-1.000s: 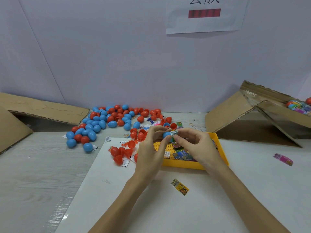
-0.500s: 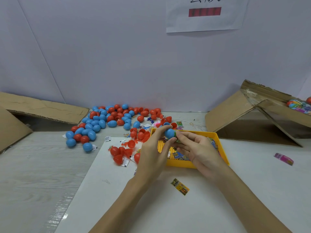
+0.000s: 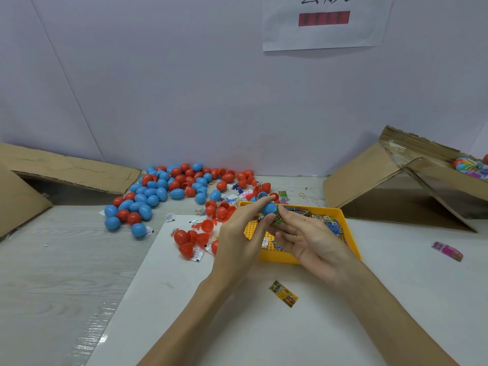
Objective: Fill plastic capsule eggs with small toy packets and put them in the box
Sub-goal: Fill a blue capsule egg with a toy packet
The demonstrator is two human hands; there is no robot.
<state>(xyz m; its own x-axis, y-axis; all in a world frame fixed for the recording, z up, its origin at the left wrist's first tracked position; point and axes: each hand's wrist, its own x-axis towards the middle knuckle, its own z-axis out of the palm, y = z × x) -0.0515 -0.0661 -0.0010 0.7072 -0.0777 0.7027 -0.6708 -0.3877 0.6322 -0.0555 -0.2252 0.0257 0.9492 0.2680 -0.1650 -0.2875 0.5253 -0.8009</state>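
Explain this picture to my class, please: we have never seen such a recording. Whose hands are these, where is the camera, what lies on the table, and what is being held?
There is no machine here. A person wears one camera on the head, so you look forward and down over their own two arms. The left hand pinches a blue capsule half between thumb and fingers. The right hand lies palm up beside it, its fingertips pushing a green toy packet into that half. Beneath the hands sits a yellow tray of more packets. Behind, on the table, lies a heap of blue and red eggs, some of the red ones open. Two loose packets lie apart: a yellow packet near the arms and a pink packet to the right. The cardboard box on the right holds colourful things.
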